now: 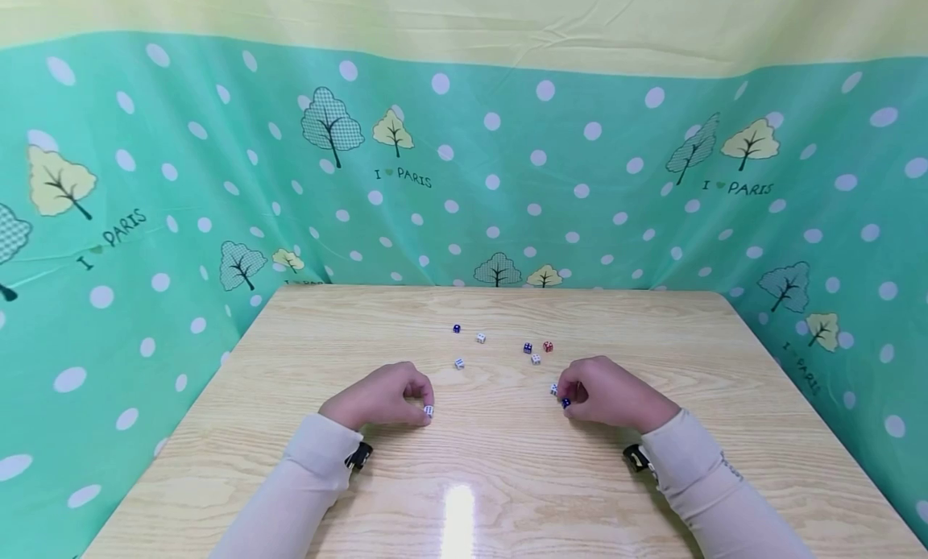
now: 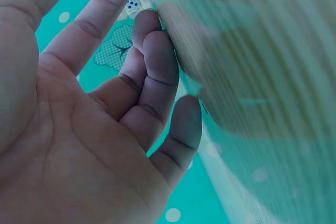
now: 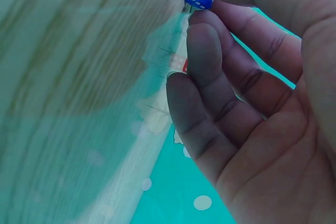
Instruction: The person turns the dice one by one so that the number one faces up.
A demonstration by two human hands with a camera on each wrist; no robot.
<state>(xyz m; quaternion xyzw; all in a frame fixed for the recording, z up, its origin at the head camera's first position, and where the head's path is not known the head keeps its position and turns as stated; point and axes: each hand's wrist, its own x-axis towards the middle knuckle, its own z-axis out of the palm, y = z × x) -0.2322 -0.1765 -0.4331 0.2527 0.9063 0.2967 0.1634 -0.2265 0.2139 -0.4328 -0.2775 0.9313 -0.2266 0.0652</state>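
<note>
Around the middle of the tabletop [image 1: 500, 442], two hands are busy at once. From where I stand, the left hand [image 1: 387, 394] has thumb and forefinger closed on a white die [image 1: 429, 411], and the right hand [image 1: 609, 391] pinches a blue die [image 1: 566, 403] in much the same way. Just past that right-hand grip sits a neighbouring die [image 1: 554, 389], white too; whether the fingers touch it I can't tell. Farther off, a red die [image 1: 548, 346], a navy die [image 1: 528, 348] and a pale die [image 1: 536, 359] lie loosely together, with three more to their left: a far blue one [image 1: 457, 329], a far white one [image 1: 481, 338] and a nearer white one [image 1: 460, 364]. I take the step to be handling dice one per hand, though picking up and setting down look alike at this instant. The next move, I'd judge, calls for steady, light pinches, and for the right hand to shift its die without nudging the one beside it.
</note>
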